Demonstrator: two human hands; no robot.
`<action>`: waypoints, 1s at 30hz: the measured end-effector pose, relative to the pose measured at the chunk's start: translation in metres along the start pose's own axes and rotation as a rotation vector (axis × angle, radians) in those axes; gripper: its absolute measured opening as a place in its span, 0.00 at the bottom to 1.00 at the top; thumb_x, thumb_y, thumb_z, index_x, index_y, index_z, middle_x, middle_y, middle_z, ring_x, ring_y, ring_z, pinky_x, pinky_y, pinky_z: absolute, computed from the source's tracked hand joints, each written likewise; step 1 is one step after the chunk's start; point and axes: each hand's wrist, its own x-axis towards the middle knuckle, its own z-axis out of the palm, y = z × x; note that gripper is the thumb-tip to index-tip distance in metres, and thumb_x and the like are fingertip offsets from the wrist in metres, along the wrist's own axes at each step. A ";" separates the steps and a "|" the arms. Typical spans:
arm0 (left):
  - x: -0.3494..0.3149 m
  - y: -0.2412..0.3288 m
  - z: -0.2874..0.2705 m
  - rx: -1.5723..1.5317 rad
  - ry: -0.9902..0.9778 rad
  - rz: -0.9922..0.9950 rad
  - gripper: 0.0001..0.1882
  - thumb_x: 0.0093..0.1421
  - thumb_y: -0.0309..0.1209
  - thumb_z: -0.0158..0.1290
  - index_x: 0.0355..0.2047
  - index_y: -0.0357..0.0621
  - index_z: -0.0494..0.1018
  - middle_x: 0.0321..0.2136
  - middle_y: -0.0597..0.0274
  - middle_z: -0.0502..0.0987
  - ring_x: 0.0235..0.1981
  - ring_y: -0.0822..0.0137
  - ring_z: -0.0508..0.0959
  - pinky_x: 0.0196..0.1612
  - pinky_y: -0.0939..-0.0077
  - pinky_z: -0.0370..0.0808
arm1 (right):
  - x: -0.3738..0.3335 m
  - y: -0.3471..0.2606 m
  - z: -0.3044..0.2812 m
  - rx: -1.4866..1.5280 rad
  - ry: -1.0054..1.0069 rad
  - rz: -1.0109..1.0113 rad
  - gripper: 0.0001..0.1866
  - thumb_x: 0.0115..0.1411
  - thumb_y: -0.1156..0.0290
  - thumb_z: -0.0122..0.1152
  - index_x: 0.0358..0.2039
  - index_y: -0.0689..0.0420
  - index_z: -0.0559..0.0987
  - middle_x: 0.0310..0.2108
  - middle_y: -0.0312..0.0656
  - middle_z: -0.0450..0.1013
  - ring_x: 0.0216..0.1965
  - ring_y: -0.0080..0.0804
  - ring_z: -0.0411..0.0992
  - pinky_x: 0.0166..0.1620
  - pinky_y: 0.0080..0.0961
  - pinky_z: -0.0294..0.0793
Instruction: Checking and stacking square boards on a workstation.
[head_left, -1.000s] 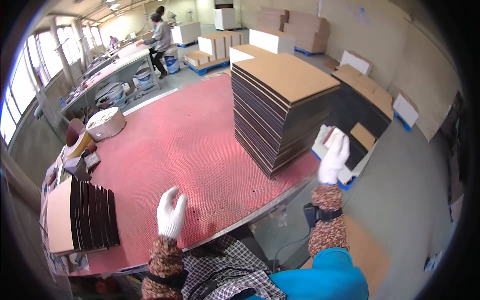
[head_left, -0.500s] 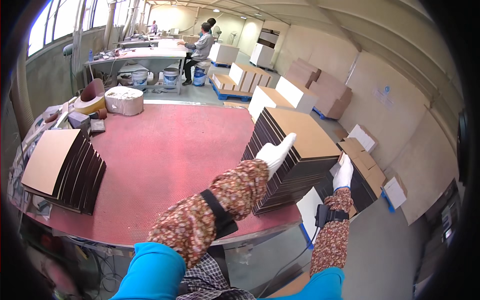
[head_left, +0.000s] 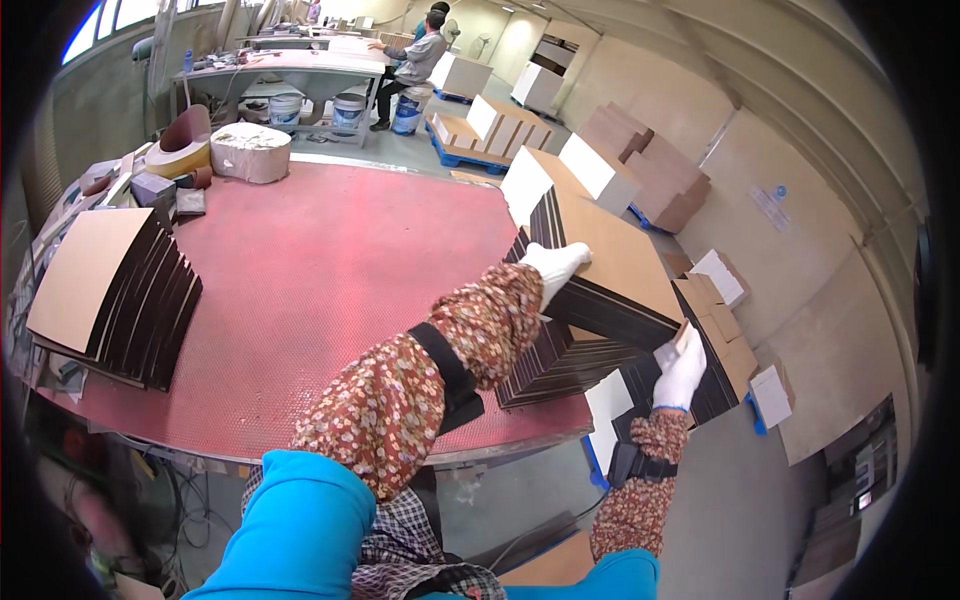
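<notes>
White gloves cover both hands. My left hand [head_left: 556, 268] is closed on the left edge of a bundle of brown-topped, dark-edged boards [head_left: 622, 255], its thumb lying over the top face. At the bundle's near right corner, my right hand [head_left: 680, 370] grips the edge, its fingers partly hidden. The bundle sits tilted and apart from the lower stack of dark-edged boards [head_left: 565, 365], with a gap showing at the near side. That lower stack stands at the right end of the red-topped table [head_left: 350, 290].
Another board stack [head_left: 95, 270] leans at the table's left. Behind it lie a yellow-edged abrasive roll [head_left: 178, 150], a pale block [head_left: 250, 153] and grey blocks. Brown sheets [head_left: 725, 330] lie low on the right. Pallets of white-sided panels [head_left: 495, 130] and a seated person [head_left: 420, 60] are farther off.
My hands have raised the upper boards off the stack and tilted them, opening a gap beneath. My left hand has gone from lying extended on the edge to gripping it. The view has shifted slightly.
</notes>
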 end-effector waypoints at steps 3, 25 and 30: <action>-0.010 -0.009 -0.016 0.036 -0.089 0.144 0.28 0.64 0.47 0.52 0.61 0.51 0.68 0.53 0.43 0.75 0.50 0.51 0.79 0.56 0.59 0.76 | -0.009 0.003 -0.018 0.155 -0.172 0.129 0.19 0.72 0.50 0.50 0.48 0.52 0.76 0.34 0.34 0.67 0.36 0.28 0.71 0.43 0.36 0.75; -0.268 -0.101 -0.090 -0.553 0.278 0.290 0.35 0.66 0.36 0.55 0.69 0.34 0.58 0.59 0.51 0.73 0.58 0.64 0.74 0.60 0.69 0.72 | -0.218 -0.032 0.041 0.381 -0.488 0.386 0.21 0.77 0.61 0.44 0.57 0.66 0.72 0.49 0.42 0.72 0.54 0.32 0.71 0.54 0.35 0.76; -0.286 -0.120 -0.129 -0.469 0.514 0.065 0.33 0.65 0.43 0.56 0.63 0.34 0.65 0.56 0.52 0.74 0.56 0.62 0.75 0.61 0.64 0.71 | -0.243 0.051 0.080 0.122 -0.693 0.175 0.26 0.56 0.91 0.62 0.56 0.70 0.71 0.51 0.48 0.72 0.50 0.39 0.74 0.53 0.40 0.79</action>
